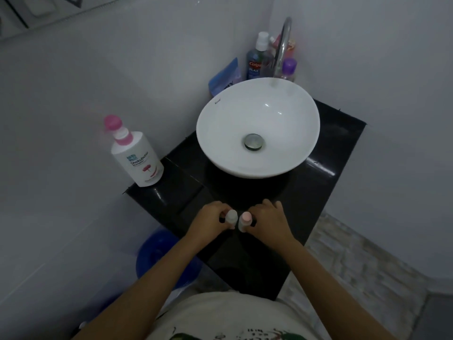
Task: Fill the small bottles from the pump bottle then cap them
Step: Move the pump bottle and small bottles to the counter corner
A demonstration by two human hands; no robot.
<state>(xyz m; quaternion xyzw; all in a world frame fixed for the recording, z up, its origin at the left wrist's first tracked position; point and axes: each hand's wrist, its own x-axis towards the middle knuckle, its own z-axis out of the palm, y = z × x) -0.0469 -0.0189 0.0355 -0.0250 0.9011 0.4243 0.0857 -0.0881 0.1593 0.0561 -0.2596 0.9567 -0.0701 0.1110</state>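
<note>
Two small bottles stand side by side on the black counter (318, 192) near its front edge. My left hand (210, 220) grips the small bottle with a white cap (231, 216). My right hand (266, 219) grips the small bottle with a pink cap (245, 219). Both caps sit on the bottles. The white pump bottle (137, 158) with a pink pump head stands upright at the counter's left corner, well away from both hands.
A white bowl sink (213, 133) fills the counter's middle, with a chrome tap (284, 45) behind it. Mouthwash (257, 62), a purple-capped bottle (289, 68) and a blue pouch (225, 77) crowd the back corner. A blue bucket (159, 253) sits on the floor to the left.
</note>
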